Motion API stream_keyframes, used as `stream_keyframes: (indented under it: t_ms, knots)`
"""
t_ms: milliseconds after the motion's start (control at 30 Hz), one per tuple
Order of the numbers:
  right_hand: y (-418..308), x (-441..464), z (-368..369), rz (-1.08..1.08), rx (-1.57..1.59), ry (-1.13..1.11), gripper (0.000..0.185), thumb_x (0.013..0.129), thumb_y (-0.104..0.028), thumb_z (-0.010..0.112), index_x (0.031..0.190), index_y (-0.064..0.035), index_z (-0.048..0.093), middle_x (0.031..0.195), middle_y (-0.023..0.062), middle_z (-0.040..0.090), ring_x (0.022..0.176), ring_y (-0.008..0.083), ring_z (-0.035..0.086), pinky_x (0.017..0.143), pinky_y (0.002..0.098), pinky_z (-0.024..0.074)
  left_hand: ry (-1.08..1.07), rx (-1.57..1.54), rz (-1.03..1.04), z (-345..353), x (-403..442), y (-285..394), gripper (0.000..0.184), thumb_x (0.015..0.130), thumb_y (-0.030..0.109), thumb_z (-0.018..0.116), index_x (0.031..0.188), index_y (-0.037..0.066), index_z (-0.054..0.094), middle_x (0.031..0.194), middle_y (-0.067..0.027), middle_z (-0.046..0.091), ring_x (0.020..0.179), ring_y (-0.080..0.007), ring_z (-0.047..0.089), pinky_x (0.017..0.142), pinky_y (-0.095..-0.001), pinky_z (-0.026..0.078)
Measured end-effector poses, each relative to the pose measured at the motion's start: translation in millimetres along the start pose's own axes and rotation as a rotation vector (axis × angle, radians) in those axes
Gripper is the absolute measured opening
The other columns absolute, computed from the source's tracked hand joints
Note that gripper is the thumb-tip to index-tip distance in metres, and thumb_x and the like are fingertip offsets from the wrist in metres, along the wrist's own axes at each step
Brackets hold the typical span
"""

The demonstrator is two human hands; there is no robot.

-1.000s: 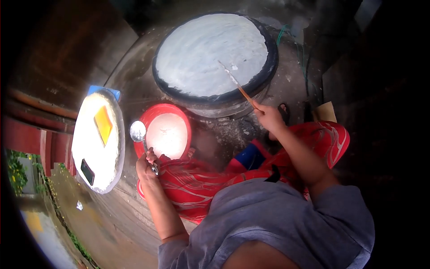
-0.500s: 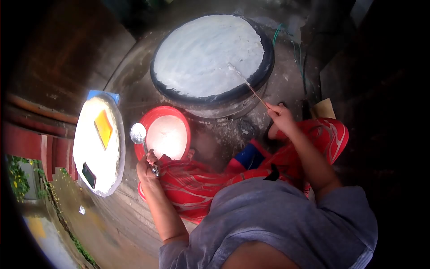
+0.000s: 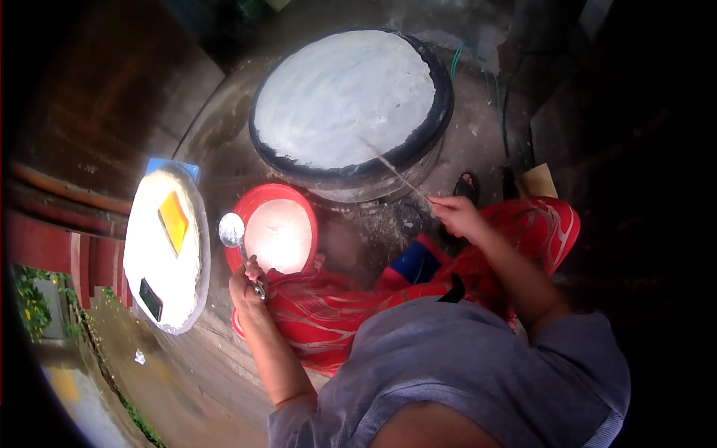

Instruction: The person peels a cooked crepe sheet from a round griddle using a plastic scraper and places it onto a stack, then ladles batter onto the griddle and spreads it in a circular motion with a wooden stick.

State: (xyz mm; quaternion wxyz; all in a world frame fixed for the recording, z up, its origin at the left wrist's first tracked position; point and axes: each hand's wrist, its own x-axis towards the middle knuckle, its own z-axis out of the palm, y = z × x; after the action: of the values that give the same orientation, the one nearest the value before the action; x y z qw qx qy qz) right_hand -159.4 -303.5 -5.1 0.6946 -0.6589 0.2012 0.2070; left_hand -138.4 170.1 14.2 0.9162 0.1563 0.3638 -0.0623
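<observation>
Floor [image 3: 472, 133], griddle [image 3: 444, 104], hands [image 3: 457, 216] [image 3: 249, 284] (ladle [image 3: 231, 229] left, stick [image 3: 400, 175] right)

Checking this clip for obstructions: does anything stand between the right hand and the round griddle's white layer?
Nothing visible does. Only the stick held in the right hand spans the gap, its far end over the white layer.

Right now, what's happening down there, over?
Left hand grips ladle near red tub. Right hand holds stick, tip at white-coated griddle. Nothing seen blocking it.
</observation>
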Motion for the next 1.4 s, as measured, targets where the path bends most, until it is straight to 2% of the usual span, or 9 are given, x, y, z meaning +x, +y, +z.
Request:
stream_keyframes:
  t_ms: [67,133,367,600,800,933,1033,1333,1400]
  knots:
    - [3,7,0,0.047,0.006,-0.025,0.035,0.085,-0.014,0.058,0.12,-0.0118,0.056,0.06,-0.0062,0.047,0.045,0.0044,0.038,0.04,0.0205,0.0324,0.019,0.02,0.03,3,1,-1,0.025,0.093,0.014,0.028,0.091,-0.006,0.043,0.065,-0.0061,0.045,0.046,-0.0125,0.042,0.039,-0.0236,0.039]
    - [5,27,5,-0.508,-0.059,0.246,0.039,0.084,-0.009,0.059,0.123,-0.0124,0.054,0.061,-0.0051,0.047,0.043,0.0039,0.038,0.038,0.0209,0.0319,0.021,0.005,0.026,4,0,-1,0.025,0.094,0.014,0.028,0.091,-0.006,0.043,0.067,-0.0066,0.046,0.047,-0.0127,0.042,0.04,-0.0238,0.039]
    - [-24,39,-19,-0.129,-0.218,0.346,0.049,0.085,-0.001,0.049,0.131,-0.0176,0.045,0.078,0.0043,0.06,0.053,0.0097,0.056,0.048,0.0248,0.0483,-0.03,-0.026,-0.039,-6,5,5,0.031,0.096,0.018,0.027,0.096,-0.009,0.042,0.07,-0.0079,0.047,0.048,-0.0132,0.043,0.04,-0.0241,0.039]
    - [-4,84,-23,-0.352,-0.386,0.429,0.047,0.084,-0.008,0.047,0.129,-0.0227,0.046,0.08,0.0091,0.061,0.068,0.0187,0.06,0.067,0.0348,0.0489,-0.014,-0.043,-0.026,-5,2,4,0.034,0.096,0.021,0.026,0.097,-0.009,0.041,0.072,-0.0082,0.047,0.048,-0.0134,0.043,0.04,-0.0242,0.039]
    - [-33,57,3,-0.31,-0.983,0.534,0.04,0.086,-0.014,0.049,0.126,-0.0207,0.05,0.08,0.0087,0.061,0.071,0.0171,0.058,0.068,0.033,0.0464,-0.021,-0.026,-0.028,-6,5,6,0.03,0.095,0.019,0.028,0.098,-0.008,0.041,0.072,-0.0079,0.048,0.049,-0.0132,0.043,0.041,-0.0242,0.039]
    - [-32,59,-22,-0.011,0.181,0.317,0.035,0.093,-0.017,0.042,0.127,-0.0223,0.05,0.063,-0.004,0.044,0.045,0.0041,0.033,0.036,0.0197,0.0262,-0.044,-0.01,-0.017,-7,6,6,0.027,0.094,0.016,0.03,0.097,-0.008,0.042,0.071,-0.0073,0.048,0.049,-0.013,0.044,0.041,-0.0242,0.039]
    - [-25,65,-23,-0.051,0.105,0.423,0.035,0.094,-0.016,0.04,0.128,-0.0205,0.048,0.068,-0.0005,0.053,0.045,0.0052,0.037,0.038,0.0196,0.0309,-0.07,-0.037,-0.045,-8,4,6,0.028,0.094,0.016,0.03,0.098,-0.008,0.043,0.071,-0.007,0.047,0.049,-0.0127,0.044,0.041,-0.024,0.038]
    - [-113,-4,41,-0.428,0.315,-0.003,0.046,0.089,-0.005,0.046,0.133,-0.0114,0.036,0.086,0.0106,0.062,0.05,0.0096,0.048,0.044,0.0211,0.0382,-0.08,-0.124,-0.099,17,-27,33,0.027,0.095,0.017,0.033,0.101,-0.008,0.041,0.069,-0.0063,0.045,0.049,-0.0125,0.043,0.042,-0.0243,0.039]
    - [-92,12,34,-0.276,0.167,-0.095,0.049,0.086,-0.001,0.049,0.132,-0.0089,0.034,0.085,0.0095,0.061,0.049,0.0095,0.047,0.043,0.0219,0.0388,-0.187,-0.156,-0.124,16,-34,45,0.03,0.095,0.018,0.034,0.106,-0.01,0.039,0.073,-0.007,0.045,0.051,-0.0126,0.043,0.044,-0.0241,0.039]
